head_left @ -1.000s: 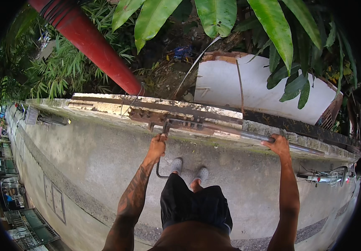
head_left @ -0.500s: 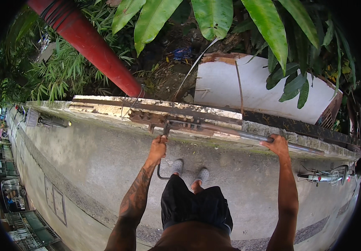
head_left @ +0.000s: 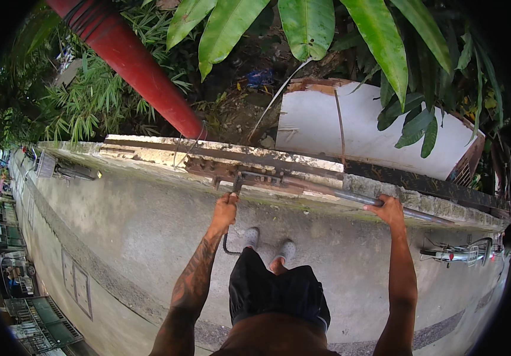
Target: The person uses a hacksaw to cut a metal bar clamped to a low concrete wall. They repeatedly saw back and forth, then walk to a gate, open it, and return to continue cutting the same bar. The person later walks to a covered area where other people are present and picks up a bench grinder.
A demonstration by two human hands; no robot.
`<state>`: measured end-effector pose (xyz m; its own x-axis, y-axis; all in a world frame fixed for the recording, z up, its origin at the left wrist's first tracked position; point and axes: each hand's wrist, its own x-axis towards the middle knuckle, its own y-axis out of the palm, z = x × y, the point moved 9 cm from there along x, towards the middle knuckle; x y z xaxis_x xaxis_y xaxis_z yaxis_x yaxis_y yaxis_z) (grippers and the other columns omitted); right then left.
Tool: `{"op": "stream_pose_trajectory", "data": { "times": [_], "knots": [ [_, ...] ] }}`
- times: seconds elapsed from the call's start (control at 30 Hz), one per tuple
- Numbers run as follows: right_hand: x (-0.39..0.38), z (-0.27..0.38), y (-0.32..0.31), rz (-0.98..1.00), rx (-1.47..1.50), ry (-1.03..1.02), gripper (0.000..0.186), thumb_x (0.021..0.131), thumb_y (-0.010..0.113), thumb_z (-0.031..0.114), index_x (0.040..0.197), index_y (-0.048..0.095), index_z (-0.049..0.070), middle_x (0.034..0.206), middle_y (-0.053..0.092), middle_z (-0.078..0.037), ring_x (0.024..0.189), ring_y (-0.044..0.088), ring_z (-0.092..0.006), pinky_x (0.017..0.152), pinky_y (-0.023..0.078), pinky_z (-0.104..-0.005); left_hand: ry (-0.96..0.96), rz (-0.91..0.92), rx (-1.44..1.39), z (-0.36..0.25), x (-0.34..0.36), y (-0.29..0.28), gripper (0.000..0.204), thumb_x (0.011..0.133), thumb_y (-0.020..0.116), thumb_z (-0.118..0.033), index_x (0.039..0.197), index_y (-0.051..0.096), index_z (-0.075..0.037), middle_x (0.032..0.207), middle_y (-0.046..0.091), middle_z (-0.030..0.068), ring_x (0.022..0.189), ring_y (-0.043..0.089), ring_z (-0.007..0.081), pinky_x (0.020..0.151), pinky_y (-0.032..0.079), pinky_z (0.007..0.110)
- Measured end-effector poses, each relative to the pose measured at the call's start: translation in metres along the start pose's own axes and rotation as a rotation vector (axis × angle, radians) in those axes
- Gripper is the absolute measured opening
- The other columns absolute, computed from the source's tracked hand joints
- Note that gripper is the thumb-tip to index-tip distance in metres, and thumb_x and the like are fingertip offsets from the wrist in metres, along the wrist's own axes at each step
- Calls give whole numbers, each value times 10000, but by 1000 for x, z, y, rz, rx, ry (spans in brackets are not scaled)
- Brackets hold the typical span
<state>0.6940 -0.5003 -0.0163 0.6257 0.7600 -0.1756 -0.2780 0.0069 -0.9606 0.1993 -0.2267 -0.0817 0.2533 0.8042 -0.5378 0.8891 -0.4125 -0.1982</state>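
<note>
Our left hand (head_left: pixel 224 210) is clamped around a dark bent rod (head_left: pixel 226 242), just on the near side of a low wall (head_left: pixel 472 213). One length of the rod drops below the fist and hooks toward the right over the pavement (head_left: pixel 143 237); the other rises to a sharp corner at the wall and turns right. Our right hand (head_left: pixel 387 210), well apart from the left, is closed over a long metal pipe (head_left: pixel 350 194), with the thumb lying toward the left. This pipe slants along the wall, rusty brown at its left end and grey farther right, and its left end seems to meet the rod, though we cannot tell whether one sits inside the other. Beside the rod's corner, a rusty studded block (head_left: pixel 203 166) is set along the wall, wire looped near its left end. On the far side, a red pole (head_left: pixel 143 77) leans down from the upper left to the wall, and a white board (head_left: pixel 312 118) with broken edges lies to the right, beneath broad green leaves (head_left: pixel 306 26). On the near side, our grey clogs (head_left: pixel 288 248) stand on the pavement between the two hands, below our black shorts (head_left: pixel 276 288). One bicycle (head_left: pixel 463 252) is at the far right of the pavement, and another bicycle (head_left: pixel 69 172), with a basket, is near the wall at the left.
</note>
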Motion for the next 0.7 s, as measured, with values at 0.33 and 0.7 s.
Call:
{"op": "stream_pose_trajectory", "data": {
  "times": [0.33,0.7],
  "knots": [
    [-4,4,-8,0,19,27,744,604,841,680,962,758,33,900,738,-199,914,710,-390,848,544,-472,7,-17,-38,-12,-5,0,290,1077,465,-316,956,582,-80,569,336,-71,444,278,46,372,235,261],
    [-14,-15,-20,48,27,89,786,590,833,703,1009,767,41,896,744,-196,915,716,-381,857,553,-458,97,-28,29,-28,-13,6,344,1066,483,-311,946,642,-32,603,464,-4,441,433,101,378,359,298]
  ]
}}
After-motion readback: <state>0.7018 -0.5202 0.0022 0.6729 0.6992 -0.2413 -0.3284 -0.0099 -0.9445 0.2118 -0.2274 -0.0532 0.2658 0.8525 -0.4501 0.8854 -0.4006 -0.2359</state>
